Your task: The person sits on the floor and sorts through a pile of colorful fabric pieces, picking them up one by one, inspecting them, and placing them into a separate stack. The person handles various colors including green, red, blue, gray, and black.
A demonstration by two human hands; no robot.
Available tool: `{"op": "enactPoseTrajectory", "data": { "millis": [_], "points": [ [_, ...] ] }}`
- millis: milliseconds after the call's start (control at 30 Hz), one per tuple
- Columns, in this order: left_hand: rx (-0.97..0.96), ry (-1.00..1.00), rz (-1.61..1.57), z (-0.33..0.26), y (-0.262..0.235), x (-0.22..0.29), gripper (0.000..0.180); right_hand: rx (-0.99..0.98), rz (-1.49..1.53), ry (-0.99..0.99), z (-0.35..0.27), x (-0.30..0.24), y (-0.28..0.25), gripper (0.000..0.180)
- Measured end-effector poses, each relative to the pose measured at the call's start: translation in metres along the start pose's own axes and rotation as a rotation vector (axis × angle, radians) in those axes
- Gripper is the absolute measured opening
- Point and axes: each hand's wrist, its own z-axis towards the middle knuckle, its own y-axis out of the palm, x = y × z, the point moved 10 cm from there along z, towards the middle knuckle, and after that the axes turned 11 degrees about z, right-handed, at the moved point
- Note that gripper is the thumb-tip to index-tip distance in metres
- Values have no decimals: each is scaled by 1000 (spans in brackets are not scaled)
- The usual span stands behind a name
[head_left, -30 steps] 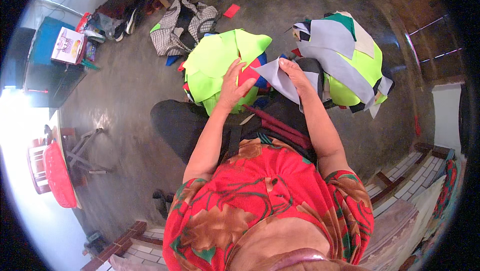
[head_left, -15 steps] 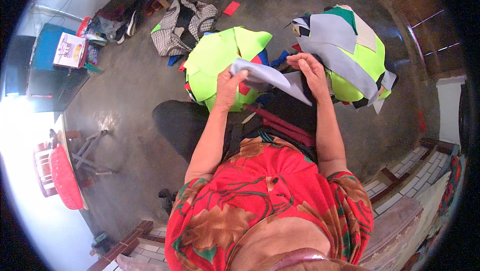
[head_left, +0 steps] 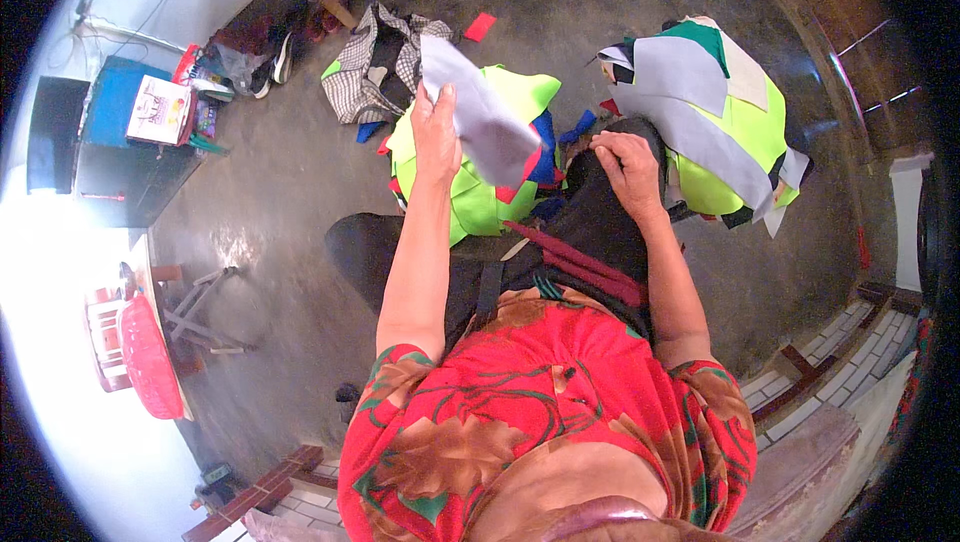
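Head view, clock-face from picture centre.

Item: grey cloth piece (head_left: 476, 107), one, slightly blurred. At 12 o'clock, above the lime-topped pile (head_left: 478, 210); whether it touches cannot be told. A second ago it was in the other hand; now it has changed sides and swung outward. Judged: the handover is complete, leaving one hand carrying.

Item: left hand (head_left: 437, 137), at 11 o'clock. Fingers pinching the grey cloth piece by its near left edge.

Item: right hand (head_left: 632, 170), at 2 o'clock, by the dark-clad knee. Now without the cloth; fingers curled inward, nothing seen in them; whether the tips meet cannot be told. Judged: free of load.

Surroundings: grey-and-lime pile (head_left: 690, 77), 2 o'clock, beyond the right hand; blue scrap (head_left: 578, 126), 1 o'clock; checked bag (head_left: 347, 92), 11 o'clock; red scrap (head_left: 480, 27), 12 o'clock, on the floor; maroon cloth (head_left: 580, 264), 3 o'clock, across the lap.
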Motion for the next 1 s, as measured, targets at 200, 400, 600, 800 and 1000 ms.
{"op": "enactPoseTrajectory", "data": {
  "millis": [200, 400, 600, 800, 1000],
  "points": [
    [185, -49, -337, 37, -8, -18, 42, 13, -69, -62, 2, -6, 0, 11],
    [290, -414, -285, 18, -72, -154, 53, -26, -77, -71, 5, -9, 5, 10],
    [304, -526, -393, -10, -94, -210, 79, -59, -102, -76, 7, -10, 10, 8],
    [511, -495, -218, -31, -75, -216, 30, -63, -110, -76, 5, -8, 10, 9],
    [351, -547, -141, -35, -60, -227, 65, -63, -82, -76, 6, -7, 11, 9]
  ]
}}
